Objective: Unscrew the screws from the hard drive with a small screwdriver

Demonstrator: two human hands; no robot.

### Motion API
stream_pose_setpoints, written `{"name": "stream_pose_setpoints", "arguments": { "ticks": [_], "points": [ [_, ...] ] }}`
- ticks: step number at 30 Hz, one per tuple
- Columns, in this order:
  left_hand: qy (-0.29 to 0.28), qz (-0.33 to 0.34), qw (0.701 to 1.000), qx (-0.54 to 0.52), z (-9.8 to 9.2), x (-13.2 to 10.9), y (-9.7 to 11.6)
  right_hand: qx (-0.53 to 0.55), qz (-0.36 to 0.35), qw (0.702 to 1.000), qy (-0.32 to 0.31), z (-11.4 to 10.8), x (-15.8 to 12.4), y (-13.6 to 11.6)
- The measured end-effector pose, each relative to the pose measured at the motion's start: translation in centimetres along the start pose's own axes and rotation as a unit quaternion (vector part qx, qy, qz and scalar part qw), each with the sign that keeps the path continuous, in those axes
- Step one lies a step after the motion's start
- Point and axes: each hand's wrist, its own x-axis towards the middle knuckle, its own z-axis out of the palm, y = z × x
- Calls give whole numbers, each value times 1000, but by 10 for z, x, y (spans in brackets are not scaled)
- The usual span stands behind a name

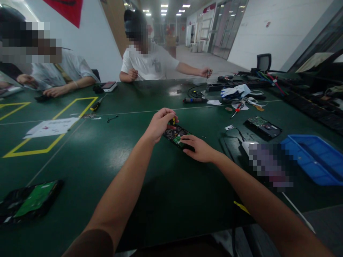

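1. Right in the middle of the green table, look at the opened black device, slanting away to the left under both hands, with a patch of green circuit board on show.
2. Now pinching a yellow-and-black handle with the left hand, in a narrow grip of thumb and fingers, right over the far end of the device. Impossible to make out the tip down there.
3. Meanwhile, resting the right hand over the near end, with thumb and fingers parted. Impossible to tell from here how firmly gripping, if at all.
4. Just beyond the right hand, spot a few tiny specks on the tabletop, too small to name.
5. Over to the right, see a second black device, then a blue tray nearer in, and farther back a red-handled screwdriver near a white-and-blue glove.
6. Down at the lower left, catch another black device with a broad green board, well apart from both hands. Farther up, find a printed sheet partly covering a yellow outline.
7. Across the table, notice a co-worker in white, holding something thin in an outstretched hand.
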Motion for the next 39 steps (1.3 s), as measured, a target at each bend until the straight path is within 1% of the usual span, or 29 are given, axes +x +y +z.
{"name": "stream_pose_setpoints", "arguments": {
  "ticks": [5,9,15,19,27,32,39],
  "points": [
    [-7,-4,1000,6,2,-2,2,17,-4,1000,-17,-3,0,4],
    [-12,-3,1000,11,2,-2,1,34,-11,999,-14,-4,1,6],
    [-18,6,1000,7,1,-2,-1,22,-19,999,-16,-5,1,4],
    [-13,1,1000,9,1,-1,-1,16,-36,999,10,-2,3,7],
    [-12,-7,1000,2,2,-2,1,-20,-71,995,65,13,-1,15],
    [-15,-2,1000,2,1,0,-2,-32,-61,995,68,16,-3,11],
    [-13,-8,1000,0,2,0,-1,-18,-46,995,86,19,-5,3]
  ]
}}
